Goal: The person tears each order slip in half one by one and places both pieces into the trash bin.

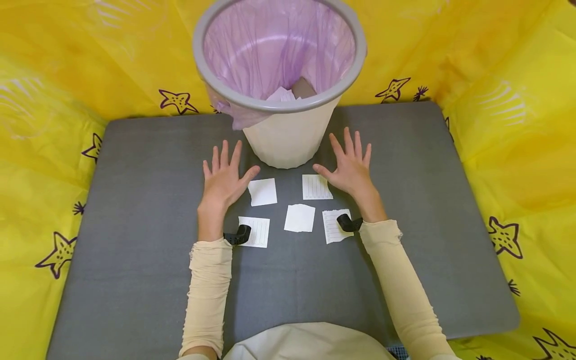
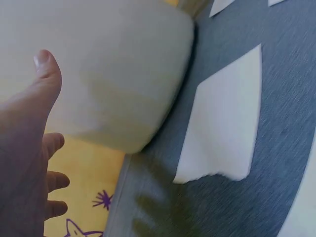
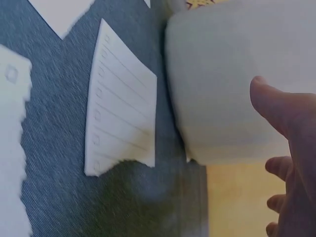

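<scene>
Five white paper scraps (image 1: 299, 218) lying apart

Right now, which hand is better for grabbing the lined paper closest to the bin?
Probably the right hand: it's empty and very close to that lined paper. The left hand is empty too, but it's farther away, beside a blank piece.

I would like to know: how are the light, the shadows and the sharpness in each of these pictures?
Head view: bright, fairly even light, printed lines on the lined papers visible; left wrist view: dimmer, bluish, with a soft finger-like shadow on the table beside the white piece; right wrist view: also dim, a blurry-edged shadow by the torn edge of the central lined piece.
</scene>
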`<state>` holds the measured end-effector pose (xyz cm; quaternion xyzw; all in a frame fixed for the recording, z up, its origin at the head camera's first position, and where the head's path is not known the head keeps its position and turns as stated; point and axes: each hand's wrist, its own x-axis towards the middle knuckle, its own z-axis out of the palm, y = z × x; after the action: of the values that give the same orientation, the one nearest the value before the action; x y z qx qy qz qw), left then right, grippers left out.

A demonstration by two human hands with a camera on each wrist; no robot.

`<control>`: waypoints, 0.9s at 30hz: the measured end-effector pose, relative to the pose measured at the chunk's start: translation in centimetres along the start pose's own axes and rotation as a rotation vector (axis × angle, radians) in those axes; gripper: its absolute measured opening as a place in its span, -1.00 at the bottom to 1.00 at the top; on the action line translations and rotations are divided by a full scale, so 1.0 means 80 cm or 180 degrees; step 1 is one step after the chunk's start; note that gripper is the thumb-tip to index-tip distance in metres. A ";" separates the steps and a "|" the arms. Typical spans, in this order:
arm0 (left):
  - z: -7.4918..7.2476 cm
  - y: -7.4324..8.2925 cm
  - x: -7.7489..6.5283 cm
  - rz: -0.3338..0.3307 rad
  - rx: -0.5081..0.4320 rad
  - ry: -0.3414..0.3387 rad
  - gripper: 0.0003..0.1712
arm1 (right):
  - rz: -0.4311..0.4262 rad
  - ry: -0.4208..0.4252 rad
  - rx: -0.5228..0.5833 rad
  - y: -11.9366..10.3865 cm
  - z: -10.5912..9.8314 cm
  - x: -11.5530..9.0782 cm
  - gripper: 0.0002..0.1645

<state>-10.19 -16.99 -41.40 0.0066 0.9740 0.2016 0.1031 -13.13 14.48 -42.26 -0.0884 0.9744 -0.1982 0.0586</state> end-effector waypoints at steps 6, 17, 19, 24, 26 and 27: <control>0.008 0.007 -0.004 0.0051 0.0005 0.0031 0.03 | -0.0043 -0.0004 0.0062 -0.009 0.005 -0.007 0.10; 0.008 0.007 -0.009 0.0036 0.0031 -0.0010 0.03 | -0.0093 0.0044 0.0077 -0.017 0.003 -0.012 0.09; 0.011 0.009 -0.011 0.0045 0.0056 0.0001 0.02 | -0.0087 0.0059 0.0115 -0.020 0.005 -0.015 0.10; 0.018 0.016 -0.020 0.0078 0.0072 -0.0010 0.00 | -0.0118 0.0101 0.0177 -0.030 0.010 -0.026 0.10; 0.021 0.019 -0.023 0.0094 0.0069 -0.0032 0.01 | -0.0167 0.0087 0.0180 -0.038 0.012 -0.030 0.11; 0.023 0.021 -0.025 0.0107 0.0060 -0.0042 0.01 | -0.0187 0.0071 0.0183 -0.041 0.013 -0.032 0.12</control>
<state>-7.95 -14.86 -41.98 0.0252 0.9749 0.1940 0.1060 -10.01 11.57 -41.73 -0.1131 0.9659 -0.2286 0.0444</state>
